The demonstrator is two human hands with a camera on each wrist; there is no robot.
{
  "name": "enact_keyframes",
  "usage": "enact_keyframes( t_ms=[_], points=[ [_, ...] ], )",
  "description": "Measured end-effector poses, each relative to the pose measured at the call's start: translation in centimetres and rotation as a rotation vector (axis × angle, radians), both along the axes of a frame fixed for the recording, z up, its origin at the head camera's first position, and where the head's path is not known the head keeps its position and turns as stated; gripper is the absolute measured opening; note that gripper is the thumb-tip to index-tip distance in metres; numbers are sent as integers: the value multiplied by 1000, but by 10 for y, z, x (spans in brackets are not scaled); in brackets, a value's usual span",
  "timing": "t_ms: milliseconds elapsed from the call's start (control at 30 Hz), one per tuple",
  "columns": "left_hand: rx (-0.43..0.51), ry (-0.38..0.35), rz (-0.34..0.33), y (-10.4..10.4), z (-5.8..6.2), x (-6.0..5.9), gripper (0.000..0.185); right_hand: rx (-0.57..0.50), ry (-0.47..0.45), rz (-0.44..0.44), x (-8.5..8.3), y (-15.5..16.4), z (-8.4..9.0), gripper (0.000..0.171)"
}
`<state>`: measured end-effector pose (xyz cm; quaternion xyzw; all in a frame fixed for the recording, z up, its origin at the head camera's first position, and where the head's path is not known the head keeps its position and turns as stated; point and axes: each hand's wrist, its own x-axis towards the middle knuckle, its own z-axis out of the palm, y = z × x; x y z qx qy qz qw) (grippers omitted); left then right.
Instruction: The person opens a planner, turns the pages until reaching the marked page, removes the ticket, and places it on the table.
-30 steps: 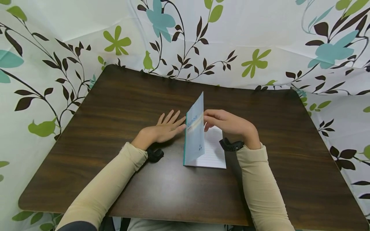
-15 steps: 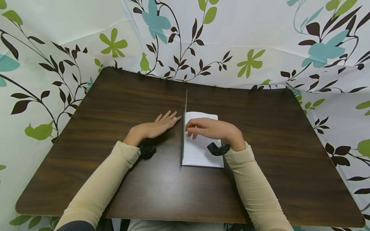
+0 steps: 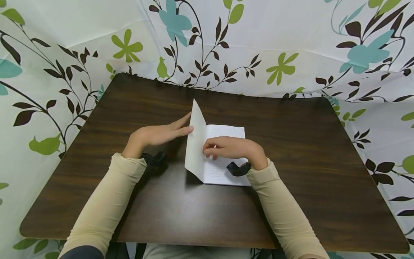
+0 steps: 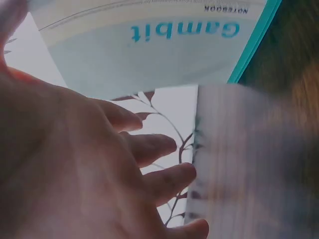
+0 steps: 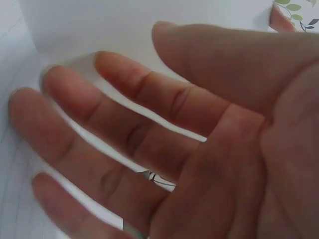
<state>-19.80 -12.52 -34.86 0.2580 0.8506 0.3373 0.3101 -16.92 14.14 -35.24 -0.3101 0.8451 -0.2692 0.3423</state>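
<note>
A notebook [image 3: 223, 172] lies on the table with its front cover [image 3: 195, 144] raised and leaning to the left, its pale inner side showing in the head view. In the left wrist view the cover's light blue outside [image 4: 149, 55] reads "Gambit", with a teal spine [image 4: 255, 41]. My left hand [image 3: 160, 135] is behind the cover, its thumb at the cover's outer edge and the other fingers spread and partly hidden. Over the lined page my right hand [image 3: 231, 147] hovers near the fold, fingers loosely bent with nothing between them, as the right wrist view also shows.
The dark wooden table [image 3: 291, 144] extends around the notebook. A white curtain [image 3: 245, 36] with leaf and bird prints hangs along its back and sides. Each wrist wears a black band, such as the right wristband [image 3: 238, 169].
The cover has swung from leaning right, through upright, to leaning left, baring the lined page. My left hand has lifted up to the cover; my right hand has moved left over the page.
</note>
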Motion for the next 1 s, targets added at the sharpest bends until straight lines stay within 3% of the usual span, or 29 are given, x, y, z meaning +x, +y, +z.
enact_keyframes(
  t_ms=[300,567,700,1000],
  points=[
    [-70,-35,23,-6,6,1,82,156,5,-142,-4,24,4,26],
    [-112,-51,39,-17,5,1,81,362,128,-356,-11,51,0,19],
    [-142,-50,77,-24,4,6,82,438,164,-419,-13,56,-4,35],
    [-198,10,113,-40,-7,12,84,442,119,-534,-16,62,-1,80]
  ],
)
